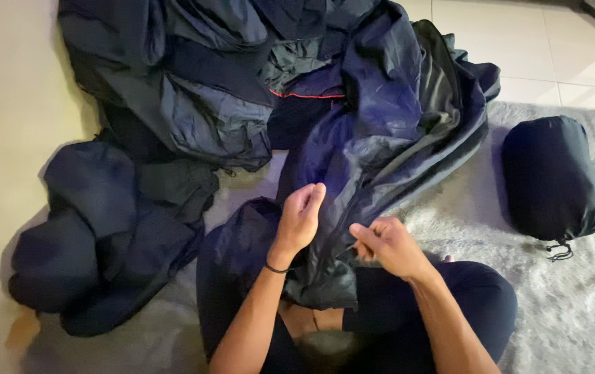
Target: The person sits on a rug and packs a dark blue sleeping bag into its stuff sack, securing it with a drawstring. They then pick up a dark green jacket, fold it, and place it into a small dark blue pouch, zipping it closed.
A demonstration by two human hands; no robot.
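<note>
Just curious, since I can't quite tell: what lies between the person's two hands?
In the head view, a fold of the dark blue sleeping bag runs between the left hand and right hand.

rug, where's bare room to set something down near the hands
Bare grey rug lies between the navy sleeping bag and the packed stuff sack, and below the sack. Left of the left hand, dark bundles crowd the floor.

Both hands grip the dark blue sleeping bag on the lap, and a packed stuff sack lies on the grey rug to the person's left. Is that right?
Not quite. The head view shows the stuff sack on the rug to the person's right, not left. The rest stands: left hand and right hand both grip the sleeping bag on the lap.
</note>
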